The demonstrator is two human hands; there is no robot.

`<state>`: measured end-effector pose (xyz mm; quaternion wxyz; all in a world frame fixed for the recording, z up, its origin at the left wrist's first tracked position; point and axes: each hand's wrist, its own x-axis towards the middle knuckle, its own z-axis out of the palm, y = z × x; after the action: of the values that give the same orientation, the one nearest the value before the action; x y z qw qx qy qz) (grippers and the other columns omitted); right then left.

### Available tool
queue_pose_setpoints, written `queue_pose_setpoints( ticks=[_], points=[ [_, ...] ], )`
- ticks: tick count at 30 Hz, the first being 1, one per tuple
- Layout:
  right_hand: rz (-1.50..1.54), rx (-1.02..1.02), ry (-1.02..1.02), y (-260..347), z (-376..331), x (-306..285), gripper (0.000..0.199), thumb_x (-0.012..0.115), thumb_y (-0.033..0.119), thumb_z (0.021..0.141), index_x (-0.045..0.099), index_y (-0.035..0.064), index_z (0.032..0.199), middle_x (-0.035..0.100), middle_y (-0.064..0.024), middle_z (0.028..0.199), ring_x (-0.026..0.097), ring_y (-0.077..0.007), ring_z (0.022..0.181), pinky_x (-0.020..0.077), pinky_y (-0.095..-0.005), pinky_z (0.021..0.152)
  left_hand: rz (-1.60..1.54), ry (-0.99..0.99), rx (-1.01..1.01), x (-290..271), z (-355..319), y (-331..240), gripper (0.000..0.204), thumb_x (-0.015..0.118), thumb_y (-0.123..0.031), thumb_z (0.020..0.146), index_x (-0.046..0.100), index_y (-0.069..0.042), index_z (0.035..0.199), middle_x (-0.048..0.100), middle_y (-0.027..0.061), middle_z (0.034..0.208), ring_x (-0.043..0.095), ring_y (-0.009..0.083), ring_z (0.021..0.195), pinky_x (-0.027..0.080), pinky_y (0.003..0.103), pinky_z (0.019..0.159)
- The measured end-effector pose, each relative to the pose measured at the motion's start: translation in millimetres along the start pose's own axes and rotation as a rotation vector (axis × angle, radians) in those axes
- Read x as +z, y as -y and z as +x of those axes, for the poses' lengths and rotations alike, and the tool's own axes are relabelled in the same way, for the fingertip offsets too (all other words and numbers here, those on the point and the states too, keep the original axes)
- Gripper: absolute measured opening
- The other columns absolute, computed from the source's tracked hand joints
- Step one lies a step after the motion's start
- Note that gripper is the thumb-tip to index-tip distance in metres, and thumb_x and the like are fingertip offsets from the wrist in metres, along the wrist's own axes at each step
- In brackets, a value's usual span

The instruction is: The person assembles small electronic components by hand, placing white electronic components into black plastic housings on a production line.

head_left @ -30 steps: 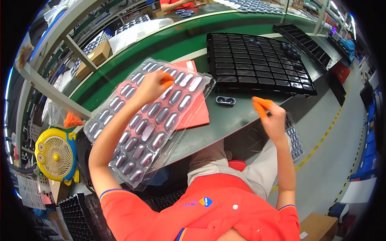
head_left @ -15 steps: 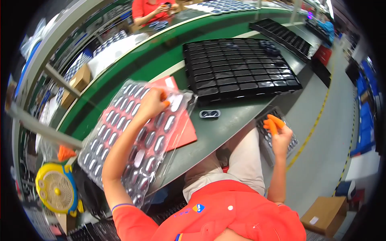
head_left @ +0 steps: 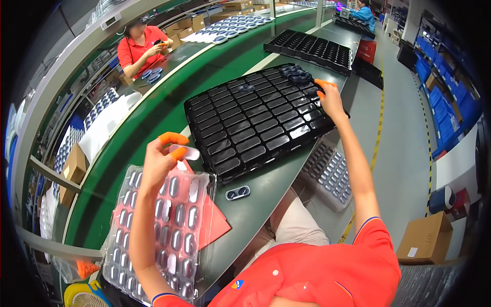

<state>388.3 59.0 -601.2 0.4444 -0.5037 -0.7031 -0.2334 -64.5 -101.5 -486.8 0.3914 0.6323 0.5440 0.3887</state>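
Note:
My left hand point(head_left: 164, 159), with orange finger cots, pinches a pale oval piece point(head_left: 190, 153) above a clear plastic blister tray point(head_left: 203, 212). That tray has rows of oval pockets and lies over a pink-red sheet point(head_left: 214, 225). My right hand point(head_left: 330, 96), also in orange cots, is at the far right corner of a large black compartment tray point(head_left: 240, 123). Its thumb and finger are apart, beside a cluster of dark oval parts point(head_left: 298, 74); I see nothing between them. A small oval part with two dark round openings point(head_left: 238, 193) lies on the bench between the trays.
A second clear tray point(head_left: 330, 176) of oval pockets sits low beside my legs. Another black tray point(head_left: 309, 51) stands farther along the bench. A co-worker in red point(head_left: 143, 48) works across the green belt point(head_left: 163, 107). Cardboard box point(head_left: 424, 238) at lower right; yellow fan point(head_left: 84, 295) at lower left.
My left hand has lifted off the clear tray, now with the pale oval piece. My right hand has moved from the low clear tray up to the black tray's far corner. The view has shifted.

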Motion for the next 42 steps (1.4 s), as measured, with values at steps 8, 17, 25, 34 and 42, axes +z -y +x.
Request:
queue_pose_setpoints(
  ticks=[8, 17, 25, 34, 42],
  points=[
    [0.699, 0.559, 0.392, 43.8, 15.1, 14.3, 0.014, 0.059, 0.009, 0.083, 0.059, -0.0031, 0.089, 0.065, -0.0107, 0.090, 0.063, -0.0206, 0.075, 0.0480, -0.0306, 0.070, -0.280, 0.216, -0.140, 52.2, 46.8, 22.0, 0.027, 0.063, -0.001, 0.077, 0.060, -0.001, 0.104, 0.062, 0.0055, 0.090, 0.058, 0.0104, 0.077, 0.044, 0.020, 0.058],
    [1.304, 0.466, 0.469, 154.8, -15.6, -2.1, 0.021, 0.055, 0.009, 0.087, 0.052, -0.0022, 0.104, 0.062, -0.0136, 0.087, 0.061, -0.0171, 0.071, 0.0476, -0.0275, 0.067, -0.287, 0.384, -0.120, 78.9, 33.0, 13.4, 0.037, 0.060, -0.002, 0.081, 0.052, -0.001, 0.117, 0.059, 0.0072, 0.099, 0.058, 0.0155, 0.089, 0.050, 0.026, 0.065],
    [1.855, 0.820, 0.549, 210.9, -23.0, -9.5, 0.020, 0.057, -0.001, 0.083, 0.052, -0.0007, 0.102, 0.061, -0.0128, 0.085, 0.059, -0.0151, 0.075, 0.0477, -0.0268, 0.067, -0.418, 0.366, -0.161, 76.2, 25.6, 24.8, 0.035, 0.058, -0.002, 0.083, 0.050, 0.002, 0.117, 0.057, 0.0086, 0.101, 0.058, 0.0165, 0.091, 0.053, 0.028, 0.072],
    [1.552, 0.698, 0.467, 232.0, -33.4, -4.3, 0.027, 0.055, -0.009, 0.080, 0.050, -0.0023, 0.107, 0.061, -0.0119, 0.091, 0.059, -0.0153, 0.080, 0.0474, -0.0255, 0.071, -0.451, 0.300, -0.161, 71.9, 25.0, 46.6, 0.037, 0.063, -0.001, 0.080, 0.052, 0.000, 0.115, 0.056, 0.0092, 0.108, 0.057, 0.0181, 0.096, 0.053, 0.031, 0.077],
    [1.266, 0.514, 0.487, 219.2, -44.8, 1.0, 0.029, 0.054, -0.009, 0.081, 0.056, -0.0005, 0.108, 0.060, -0.0075, 0.090, 0.058, -0.0145, 0.082, 0.0469, -0.0244, 0.072, -0.464, 0.277, -0.177, 83.9, 28.8, 59.1, 0.043, 0.065, 0.001, 0.077, 0.050, -0.001, 0.117, 0.055, 0.0094, 0.107, 0.058, 0.0183, 0.095, 0.053, 0.029, 0.077]
  ],
)
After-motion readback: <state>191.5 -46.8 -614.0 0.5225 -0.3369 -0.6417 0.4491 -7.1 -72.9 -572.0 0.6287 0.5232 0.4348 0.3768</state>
